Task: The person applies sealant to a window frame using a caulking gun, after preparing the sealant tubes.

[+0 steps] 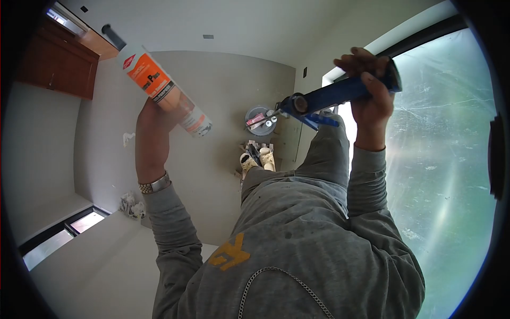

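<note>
My left hand (159, 114) is closed around a caulk tube (151, 74), white with an orange label, raised on the left. The tube is tilted, its dark-tipped nozzle pointing up and to the left. On the right, my right hand (373, 87) grips a blue caulking gun (340, 94) near one end of its barrel, with thumb and fingers around it. The gun slants across toward the middle, where its trigger and handle show. A wide gap separates the tube from the gun.
Far below, a grey bucket (258, 133) holds a pink item and small containers. My shoes (266, 158) are beside it. Plastic sheeting (441, 149) covers a large window on my right. Reddish-brown cabinets (58, 61) hang at upper left; crumpled material (133, 206) lies lower left.
</note>
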Demonstrator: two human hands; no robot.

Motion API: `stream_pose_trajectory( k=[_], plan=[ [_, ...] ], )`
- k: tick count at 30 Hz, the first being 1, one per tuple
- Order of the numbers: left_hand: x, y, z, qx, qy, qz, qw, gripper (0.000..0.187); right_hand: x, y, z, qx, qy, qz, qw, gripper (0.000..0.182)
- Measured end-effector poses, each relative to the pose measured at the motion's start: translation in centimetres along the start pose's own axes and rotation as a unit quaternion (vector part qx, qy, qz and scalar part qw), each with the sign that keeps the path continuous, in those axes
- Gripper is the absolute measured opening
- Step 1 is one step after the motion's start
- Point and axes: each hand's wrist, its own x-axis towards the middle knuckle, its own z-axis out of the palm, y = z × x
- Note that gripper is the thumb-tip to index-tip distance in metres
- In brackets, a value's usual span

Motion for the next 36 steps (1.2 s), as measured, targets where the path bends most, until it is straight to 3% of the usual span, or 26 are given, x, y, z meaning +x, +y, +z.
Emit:
stream_pose_trajectory(
  k=[4, 8, 11, 15, 19, 20, 23, 24, 28, 32, 36],
  plan=[
    [-0.8, -6.2, -5.7, -0.013, 0.06, -0.076, 0.995, 0.03, 0.8, -5.6, -3.8, -0.067, 0.061, -0.097, 0.991, 0.016],
    [-3.8, -13.8, -9.5, 0.018, 0.112, -0.236, 0.965, 0.032, 2.2, -11.0, -6.5, -0.101, 0.117, -0.183, 0.971, 0.031],
    [-7.3, -21.8, -11.9, 0.047, 0.146, -0.369, 0.917, 0.035, 3.2, -15.0, -10.0, -0.087, 0.102, -0.182, 0.974, 0.032],
    [-12.5, -26.3, -10.5, 0.093, 0.173, -0.418, 0.887, 0.045, 1.7, -17.1, -11.5, -0.056, 0.049, -0.138, 0.988, 0.035],
    [-16.4, -27.8, -11.5, 0.105, 0.194, -0.474, 0.853, 0.046, -1.3, -15.8, -10.6, -0.148, 0.078, -0.111, 0.98, 0.038],
    [-17.1, -28.0, -12.0, 0.107, 0.24, -0.474, 0.84, 0.039, -2.0, -15.5, -10.0, -0.164, 0.081, -0.09, 0.979, 0.034],
    [-18.2, -27.7, -14.9, 0.087, 0.258, -0.469, 0.84, 0.04, -3.1, -15.7, -12.3, -0.149, 0.077, -0.034, 0.985, 0.03],
    [-18.1, -27.2, -15.7, 0.087, 0.257, -0.471, 0.84, 0.045, -3.2, -15.5, -11.5, -0.179, 0.136, -0.026, 0.974, 0.023],
    [-17.3, -27.1, -17.4, 0.13, 0.285, -0.477, 0.821, 0.048, -3.4, -15.7, -12.9, -0.187, 0.113, 0.004, 0.976, 0.018],
    [-13.1, -29.0, -19.2, 0.101, 0.267, -0.38, 0.88, 0.046, -3.4, -17.3, -15.1, -0.195, 0.091, 0.039, 0.976, 0.017],
    [-5.7, -29.3, -15.6, 0.065, 0.221, -0.289, 0.929, 0.036, -3.4, -18.1, -16.8, -0.22, 0.089, 0.078, 0.968, 0.018]
  ],
)
